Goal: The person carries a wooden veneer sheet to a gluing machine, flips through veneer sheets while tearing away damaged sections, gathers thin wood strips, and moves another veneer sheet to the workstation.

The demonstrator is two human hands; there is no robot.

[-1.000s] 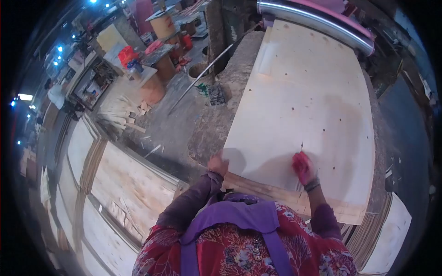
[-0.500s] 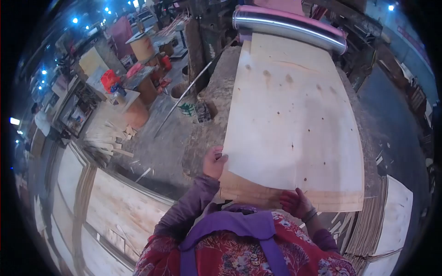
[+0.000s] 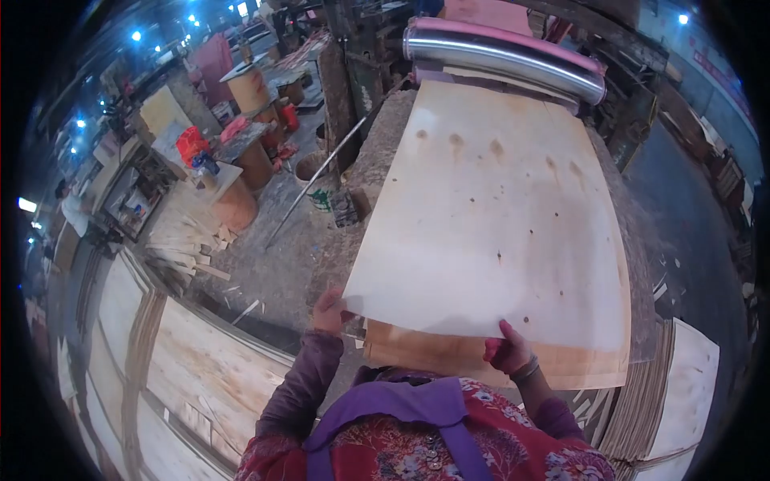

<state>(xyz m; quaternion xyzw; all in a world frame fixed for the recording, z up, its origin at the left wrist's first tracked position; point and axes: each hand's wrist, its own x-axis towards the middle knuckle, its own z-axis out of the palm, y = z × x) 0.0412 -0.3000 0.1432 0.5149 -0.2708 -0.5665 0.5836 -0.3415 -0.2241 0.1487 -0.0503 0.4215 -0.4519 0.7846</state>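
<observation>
A large pale wood veneer sheet (image 3: 473, 232) with dark knots lies on a workbench in front of me. My left hand (image 3: 327, 313) pinches its near left corner, fingers closed. Near the middle of the front edge, my right hand (image 3: 509, 351) is closed on the same sheet, thumb on top. A browner veneer sheet (image 3: 425, 343) shows underneath, along the near side. The pale sheet's far end lies close to a shiny metal roller (image 3: 505, 62) with a pink roller above it.
Stacked veneer (image 3: 212, 345) stands at the lower left, and another stack (image 3: 682, 393) at the lower right. A long metal rod (image 3: 313, 184) leans beside a bucket (image 3: 311, 170) left of the bench. A person (image 3: 74, 210) is at the far left.
The pale sheet has come toward me and swung left at its near end, its far end now clear of the roller. My left hand moved left and down with its corner.
</observation>
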